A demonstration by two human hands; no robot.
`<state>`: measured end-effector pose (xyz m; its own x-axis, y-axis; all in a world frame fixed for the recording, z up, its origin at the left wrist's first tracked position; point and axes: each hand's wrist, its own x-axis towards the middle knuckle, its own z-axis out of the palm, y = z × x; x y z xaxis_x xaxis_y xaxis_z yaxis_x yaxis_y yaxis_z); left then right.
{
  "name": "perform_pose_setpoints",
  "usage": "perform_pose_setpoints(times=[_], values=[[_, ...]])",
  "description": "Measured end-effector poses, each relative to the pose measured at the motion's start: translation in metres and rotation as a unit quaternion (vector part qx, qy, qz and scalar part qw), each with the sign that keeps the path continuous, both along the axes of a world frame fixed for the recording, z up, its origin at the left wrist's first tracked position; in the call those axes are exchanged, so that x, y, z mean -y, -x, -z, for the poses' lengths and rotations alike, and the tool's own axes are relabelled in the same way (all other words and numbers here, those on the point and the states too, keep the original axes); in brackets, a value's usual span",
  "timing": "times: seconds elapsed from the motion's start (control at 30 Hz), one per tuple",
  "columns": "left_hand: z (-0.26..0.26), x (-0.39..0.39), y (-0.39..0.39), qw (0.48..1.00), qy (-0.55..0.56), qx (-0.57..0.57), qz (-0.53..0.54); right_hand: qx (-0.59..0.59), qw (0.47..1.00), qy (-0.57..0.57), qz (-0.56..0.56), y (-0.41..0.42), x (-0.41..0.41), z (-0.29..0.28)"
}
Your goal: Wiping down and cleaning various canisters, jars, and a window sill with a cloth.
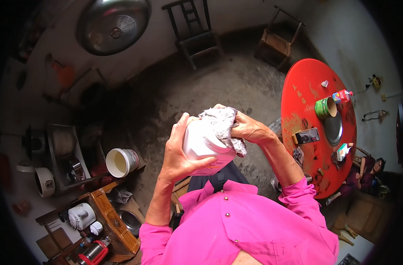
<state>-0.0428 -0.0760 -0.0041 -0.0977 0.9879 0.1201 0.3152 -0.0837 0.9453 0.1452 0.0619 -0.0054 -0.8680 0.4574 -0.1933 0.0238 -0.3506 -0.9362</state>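
Note:
In front of the pink shirt, my left hand (176,152) grips a white plastic jar (201,142) by its side, the thumb across its lower part, which bears printing. The jar is tilted, its neck turned up and to the right. A crumpled grey-white cloth (221,124) lies over the neck. My right hand (247,127) holds this cloth against the jar, with some fingers hidden in its folds. The cloth hides most of the jar's mouth, so whether a lid is on cannot be told.
At right stands a red round table (297,99) with a green can (324,107), a bottle (342,96) and a phone (307,135). A person (362,175) sits beyond it. A white bucket (120,162) and a wooden cabinet (113,222) are at left, chairs (199,39) at the back.

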Motion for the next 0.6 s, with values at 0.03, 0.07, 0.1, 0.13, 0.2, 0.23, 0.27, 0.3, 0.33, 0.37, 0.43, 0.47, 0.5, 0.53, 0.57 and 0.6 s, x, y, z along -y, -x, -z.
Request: perform_pose_setpoints(times=[0.03, 0.07, 0.1, 0.13, 0.2, 0.23, 0.27, 0.3, 0.33, 0.37, 0.43, 0.47, 0.5, 0.53, 0.57, 0.6], values=[[0.0, 0.001, -0.005, 1.0, -0.017, -0.02, -0.01, -0.011, 1.0, -0.02, 0.001, 0.002, 0.001, 0.002], [-0.001, 0.001, -0.01, 0.998, -0.034, -0.04, -0.021, -0.011, 1.0, -0.019, 0.001, 0.004, 0.0, 0.004], [-0.002, 0.001, -0.012, 0.997, -0.034, -0.058, -0.035, 0.0, 1.0, -0.017, 0.01, 0.005, -0.001, 0.008], [-0.003, 0.002, -0.014, 0.997, -0.033, -0.059, -0.036, 0.012, 1.0, -0.016, 0.018, 0.007, -0.002, 0.011], [-0.002, 0.002, -0.015, 0.997, -0.034, -0.055, -0.043, -0.017, 0.999, -0.005, 0.042, 0.011, 0.002, 0.017], [-0.003, 0.001, -0.014, 0.997, -0.047, -0.048, -0.039, -0.023, 0.997, 0.023, 0.069, 0.012, 0.003, 0.024], [-0.006, -0.001, -0.012, 0.997, -0.048, -0.047, -0.039, -0.029, 0.994, 0.048, 0.097, 0.011, 0.003, 0.032], [-0.009, -0.003, -0.008, 0.997, -0.046, -0.053, -0.016, -0.03, 0.981, 0.143, 0.128, 0.01, 0.004, 0.04], [-0.01, -0.006, -0.005, 0.997, -0.044, -0.06, 0.007, -0.03, 0.981, 0.143, 0.127, 0.011, 0.003, 0.046], [-0.011, -0.006, -0.003, 0.997, -0.045, -0.062, 0.004, -0.091, 0.981, 0.145, 0.091, 0.015, 0.004, 0.045], [-0.005, -0.009, 0.001, 0.991, -0.005, 0.13, 0.035, -0.177, 0.949, 0.25, 0.076, 0.008, 0.017, 0.074], [-0.007, -0.018, 0.003, 0.99, -0.009, 0.132, 0.042, -0.177, 0.95, 0.244, 0.082, 0.002, 0.025, 0.076], [-0.006, -0.022, 0.008, 0.991, -0.018, 0.112, 0.066, -0.156, 0.952, 0.242, 0.102, 0.0, 0.033, 0.08], [-0.007, -0.026, 0.014, 0.991, -0.027, 0.091, 0.09, -0.135, 0.954, 0.24, 0.122, -0.003, 0.041, 0.086], [-0.012, -0.027, 0.022, 0.997, -0.039, -0.043, 0.055, -0.131, 0.987, -0.008, 0.094, -0.006, 0.046, 0.112], [-0.014, -0.025, 0.025, 0.998, -0.028, -0.052, 0.003, -0.107, 0.99, 0.022, 0.087, -0.008, 0.046, 0.113]])
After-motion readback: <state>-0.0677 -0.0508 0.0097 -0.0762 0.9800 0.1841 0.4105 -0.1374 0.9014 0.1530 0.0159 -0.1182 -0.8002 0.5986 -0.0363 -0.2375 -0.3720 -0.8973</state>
